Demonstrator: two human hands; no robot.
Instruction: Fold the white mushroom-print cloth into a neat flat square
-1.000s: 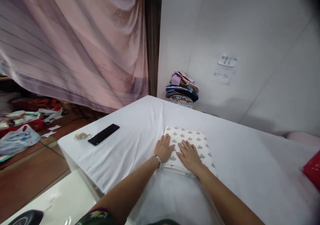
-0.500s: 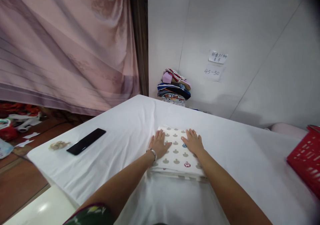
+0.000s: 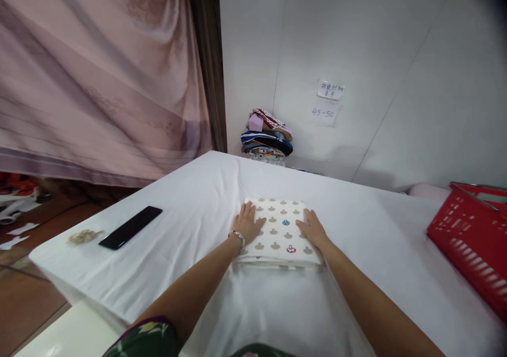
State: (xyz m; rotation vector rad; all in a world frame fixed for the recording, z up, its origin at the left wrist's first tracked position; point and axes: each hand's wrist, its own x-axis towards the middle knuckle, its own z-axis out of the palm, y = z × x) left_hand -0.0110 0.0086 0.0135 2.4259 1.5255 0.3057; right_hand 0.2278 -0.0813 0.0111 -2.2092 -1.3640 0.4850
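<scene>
A folded white cloth point(image 3: 279, 231) printed with small grey shapes lies on the white-covered table point(image 3: 190, 230). My left hand point(image 3: 246, 223) lies flat on the cloth's left edge, fingers stretched out, a bracelet at its wrist. My right hand point(image 3: 313, 228) rests flat on the right edge, fingers also extended. Neither hand holds anything; both press on the cloth.
A black phone point(image 3: 130, 227) and a small beige clump point(image 3: 83, 236) lie near the table's left edge. A red plastic basket point(image 3: 471, 238) stands at the right. A stack of folded clothes point(image 3: 266, 138) sits against the wall beyond the table. A pink curtain point(image 3: 99, 77) hangs at left.
My hands have slid apart from the middle of the cloth to its left and right edges. The view has swung right, bringing the red basket into sight.
</scene>
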